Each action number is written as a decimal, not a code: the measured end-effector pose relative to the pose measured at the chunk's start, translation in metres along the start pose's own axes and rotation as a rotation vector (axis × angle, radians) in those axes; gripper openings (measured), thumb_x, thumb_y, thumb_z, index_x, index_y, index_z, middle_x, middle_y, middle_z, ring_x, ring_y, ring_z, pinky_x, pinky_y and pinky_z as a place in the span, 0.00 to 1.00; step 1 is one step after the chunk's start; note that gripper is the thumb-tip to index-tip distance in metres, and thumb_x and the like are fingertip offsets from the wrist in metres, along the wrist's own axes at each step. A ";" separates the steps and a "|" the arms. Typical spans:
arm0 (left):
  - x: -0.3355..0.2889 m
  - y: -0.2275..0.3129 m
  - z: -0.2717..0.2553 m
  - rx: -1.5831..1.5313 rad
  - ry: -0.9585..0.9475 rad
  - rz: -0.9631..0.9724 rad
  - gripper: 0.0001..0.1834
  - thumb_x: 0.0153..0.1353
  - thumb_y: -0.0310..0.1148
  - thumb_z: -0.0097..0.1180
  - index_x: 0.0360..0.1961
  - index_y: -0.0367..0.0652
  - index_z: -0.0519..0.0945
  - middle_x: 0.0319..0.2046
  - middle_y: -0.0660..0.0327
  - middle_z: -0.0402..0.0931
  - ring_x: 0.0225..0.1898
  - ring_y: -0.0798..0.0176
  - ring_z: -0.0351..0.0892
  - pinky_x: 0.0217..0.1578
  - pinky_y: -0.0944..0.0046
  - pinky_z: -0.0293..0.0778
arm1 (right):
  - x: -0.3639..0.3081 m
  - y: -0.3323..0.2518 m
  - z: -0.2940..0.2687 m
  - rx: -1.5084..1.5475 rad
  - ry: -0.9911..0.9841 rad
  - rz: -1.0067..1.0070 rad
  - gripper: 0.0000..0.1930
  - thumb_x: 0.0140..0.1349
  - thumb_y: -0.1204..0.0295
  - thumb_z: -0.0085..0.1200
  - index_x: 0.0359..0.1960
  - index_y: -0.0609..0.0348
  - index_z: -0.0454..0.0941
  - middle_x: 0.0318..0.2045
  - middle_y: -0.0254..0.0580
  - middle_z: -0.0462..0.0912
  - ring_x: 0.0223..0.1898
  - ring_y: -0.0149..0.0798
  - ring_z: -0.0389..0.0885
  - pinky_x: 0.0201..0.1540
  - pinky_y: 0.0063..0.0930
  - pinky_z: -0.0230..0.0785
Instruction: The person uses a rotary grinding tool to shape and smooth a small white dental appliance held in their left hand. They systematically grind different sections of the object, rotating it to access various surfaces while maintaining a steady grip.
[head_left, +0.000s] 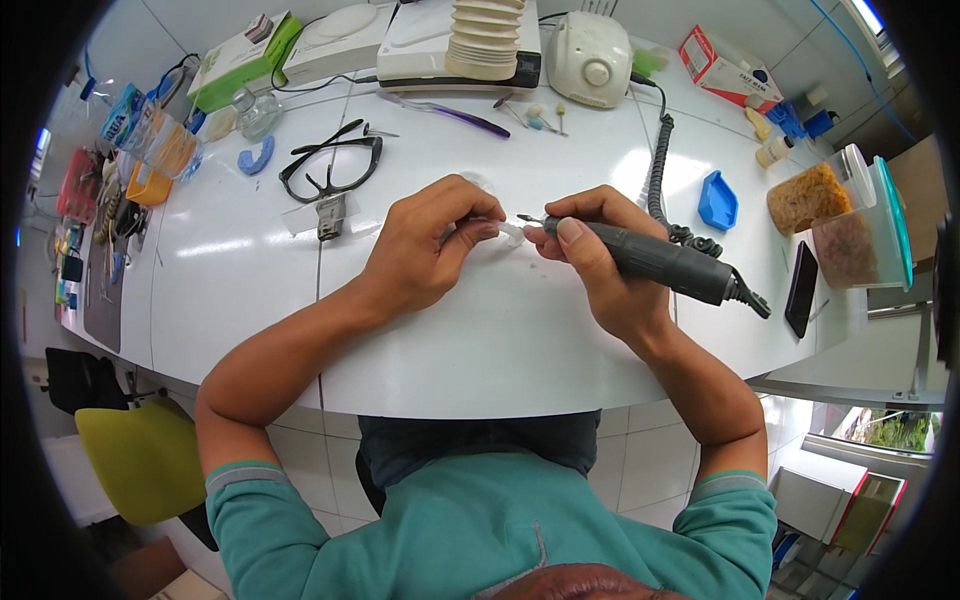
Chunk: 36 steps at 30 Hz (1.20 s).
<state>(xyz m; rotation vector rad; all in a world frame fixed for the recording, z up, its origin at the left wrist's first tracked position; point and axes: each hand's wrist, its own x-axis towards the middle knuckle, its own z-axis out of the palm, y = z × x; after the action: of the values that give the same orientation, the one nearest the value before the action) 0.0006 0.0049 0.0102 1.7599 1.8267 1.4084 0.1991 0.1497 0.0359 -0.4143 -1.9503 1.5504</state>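
My right hand (610, 265) is closed round a dark grey rotary handpiece (660, 262), held like a pen. Its thin metal bit (529, 218) points left, close to my left hand (430, 235). Pinched between my left thumb and fingers is a small clear, whitish piece (510, 233), too small to name. I cannot tell whether the bit touches it. Small dark specks lie on the white table (460, 350) just below. From the handpiece a cord leads off, and a coiled black cable (660, 170) runs up to a cream control box (590, 60) with a round knob.
Black magnifier glasses (335, 168) lie left of my left hand. Behind are a purple-handled tool (450, 115), several small burs (540, 118) and a blue arch-shaped piece (256, 156). To the right are a blue tray (717, 202), a phone (801, 288) and food tubs (850, 255).
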 end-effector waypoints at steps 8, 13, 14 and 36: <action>0.000 0.001 0.001 0.004 -0.004 0.041 0.09 0.66 0.16 0.68 0.45 0.36 0.86 0.42 0.54 0.87 0.41 0.57 0.89 0.43 0.61 0.84 | 0.000 0.001 -0.002 -0.088 -0.011 -0.078 0.13 0.74 0.69 0.64 0.43 0.71 0.86 0.28 0.46 0.91 0.29 0.30 0.89 0.35 0.24 0.80; 0.000 -0.002 0.003 -0.020 -0.001 0.051 0.09 0.66 0.16 0.69 0.45 0.36 0.86 0.42 0.54 0.87 0.41 0.58 0.89 0.43 0.61 0.84 | 0.001 0.005 -0.002 -0.075 -0.004 -0.096 0.12 0.75 0.69 0.63 0.42 0.71 0.86 0.30 0.47 0.92 0.30 0.31 0.90 0.36 0.25 0.82; 0.000 -0.002 0.003 -0.019 -0.003 0.052 0.09 0.66 0.16 0.69 0.45 0.36 0.86 0.42 0.54 0.87 0.41 0.58 0.89 0.43 0.61 0.84 | 0.001 0.004 -0.002 -0.077 -0.005 -0.089 0.12 0.75 0.69 0.63 0.42 0.71 0.86 0.30 0.47 0.92 0.30 0.31 0.90 0.36 0.25 0.82; -0.001 0.001 0.001 0.004 -0.014 0.033 0.05 0.70 0.23 0.70 0.44 0.36 0.86 0.40 0.56 0.87 0.38 0.62 0.87 0.40 0.64 0.81 | 0.002 0.000 -0.003 -0.136 -0.021 -0.112 0.12 0.74 0.70 0.64 0.42 0.71 0.87 0.26 0.45 0.90 0.27 0.30 0.87 0.33 0.24 0.79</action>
<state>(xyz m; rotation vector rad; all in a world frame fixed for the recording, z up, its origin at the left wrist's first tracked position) 0.0019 0.0042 0.0102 1.8050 1.8026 1.4023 0.1996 0.1531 0.0369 -0.3399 -2.0660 1.3622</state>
